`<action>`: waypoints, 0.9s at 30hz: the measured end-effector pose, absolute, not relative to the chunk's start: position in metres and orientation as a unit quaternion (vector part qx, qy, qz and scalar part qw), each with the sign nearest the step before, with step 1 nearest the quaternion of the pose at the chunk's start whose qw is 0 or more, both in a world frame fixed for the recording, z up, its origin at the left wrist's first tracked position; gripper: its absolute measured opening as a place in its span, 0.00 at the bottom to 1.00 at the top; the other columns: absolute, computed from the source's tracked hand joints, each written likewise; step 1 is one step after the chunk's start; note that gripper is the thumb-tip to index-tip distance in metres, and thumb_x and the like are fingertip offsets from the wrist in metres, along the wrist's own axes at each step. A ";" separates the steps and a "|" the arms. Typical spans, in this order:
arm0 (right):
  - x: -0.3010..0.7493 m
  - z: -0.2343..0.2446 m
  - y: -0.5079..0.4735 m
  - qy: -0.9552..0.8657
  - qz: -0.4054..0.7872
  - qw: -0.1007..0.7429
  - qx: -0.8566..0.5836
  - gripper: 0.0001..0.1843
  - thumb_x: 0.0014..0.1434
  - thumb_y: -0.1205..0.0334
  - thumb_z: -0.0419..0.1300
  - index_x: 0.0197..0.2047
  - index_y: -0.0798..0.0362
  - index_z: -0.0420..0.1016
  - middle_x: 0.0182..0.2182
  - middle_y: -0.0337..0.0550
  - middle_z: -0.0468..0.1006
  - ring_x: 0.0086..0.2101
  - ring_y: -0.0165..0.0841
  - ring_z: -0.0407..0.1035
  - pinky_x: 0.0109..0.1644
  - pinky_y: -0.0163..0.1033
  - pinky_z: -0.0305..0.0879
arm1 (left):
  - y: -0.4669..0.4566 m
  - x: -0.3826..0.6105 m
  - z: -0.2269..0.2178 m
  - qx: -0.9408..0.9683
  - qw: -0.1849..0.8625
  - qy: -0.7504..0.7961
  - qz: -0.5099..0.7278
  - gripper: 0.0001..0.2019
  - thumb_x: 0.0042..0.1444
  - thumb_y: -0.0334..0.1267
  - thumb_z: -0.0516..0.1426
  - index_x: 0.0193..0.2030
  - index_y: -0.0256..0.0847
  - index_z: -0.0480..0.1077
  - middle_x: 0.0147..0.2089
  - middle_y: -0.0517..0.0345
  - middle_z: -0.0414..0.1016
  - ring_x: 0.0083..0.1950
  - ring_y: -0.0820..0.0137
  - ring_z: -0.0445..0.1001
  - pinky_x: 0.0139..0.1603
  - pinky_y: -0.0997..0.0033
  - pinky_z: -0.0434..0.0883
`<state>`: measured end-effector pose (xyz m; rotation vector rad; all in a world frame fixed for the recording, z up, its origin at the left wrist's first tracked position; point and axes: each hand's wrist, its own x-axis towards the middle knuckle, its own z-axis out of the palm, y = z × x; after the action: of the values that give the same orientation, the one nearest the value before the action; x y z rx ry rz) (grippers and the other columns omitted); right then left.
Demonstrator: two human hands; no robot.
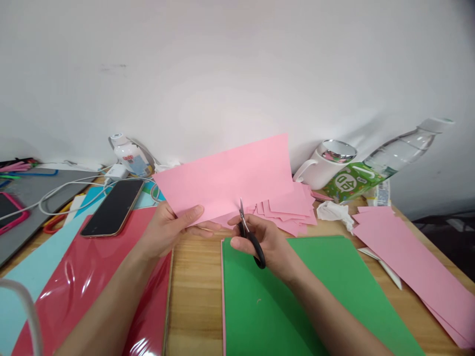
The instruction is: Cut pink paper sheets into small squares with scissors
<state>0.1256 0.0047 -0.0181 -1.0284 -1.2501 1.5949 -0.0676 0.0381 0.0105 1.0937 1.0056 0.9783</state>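
Observation:
A pink sheet of paper [230, 173] is held up over the table, tilted with its right end higher. My left hand [180, 225] pinches its lower left edge, thumb in front and fingers behind. Black-handled scissors [255, 247] are in my right hand [265, 240], with the blades pointing up at the sheet's lower edge. The blades look nearly closed, and whether they have cut into the paper I cannot tell. Below my right hand lies a stack of green paper [315, 296]. Behind it is a pile of cut pink pieces [293, 207].
A phone [113, 207] rests on red plastic-wrapped paper [92, 277] at left, near a white bottle [129, 155] and cables. At right stand a white mug [321, 165], a green packet [351, 183], a leaning clear bottle [403, 148], a crumpled tissue [336, 212] and long pink strips [415, 267].

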 end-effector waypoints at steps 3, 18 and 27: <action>0.126 -0.017 0.004 -0.497 0.638 0.417 -0.415 0.21 0.41 0.52 0.68 0.37 0.52 0.70 0.26 0.35 0.66 0.26 0.26 0.60 0.30 0.33 0.57 | 0.038 -0.068 0.010 0.466 0.635 0.440 0.431 0.12 0.45 0.39 0.63 0.38 0.38 0.75 0.25 0.53 0.79 0.33 0.55 0.79 0.28 0.62 0.79; 0.124 -0.013 0.005 -0.500 0.621 0.411 -0.442 0.19 0.41 0.52 0.68 0.34 0.53 0.71 0.22 0.33 0.64 0.23 0.24 0.56 0.29 0.33 0.56 | 0.037 -0.068 0.010 0.500 0.612 0.444 0.423 0.12 0.46 0.41 0.62 0.38 0.41 0.74 0.25 0.56 0.79 0.31 0.58 0.79 0.29 0.62 0.79; 0.123 -0.014 0.004 -0.507 0.600 0.421 -0.454 0.19 0.41 0.52 0.68 0.34 0.54 0.72 0.21 0.34 0.64 0.23 0.24 0.57 0.27 0.32 0.56 | 0.039 -0.067 0.008 0.478 0.625 0.438 0.434 0.12 0.46 0.38 0.63 0.37 0.37 0.74 0.25 0.54 0.79 0.30 0.58 0.79 0.25 0.70 0.78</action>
<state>0.1226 0.0044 -0.0135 -1.1367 -1.2700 1.5045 -0.0671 0.0388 0.0084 1.0978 1.0048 0.9961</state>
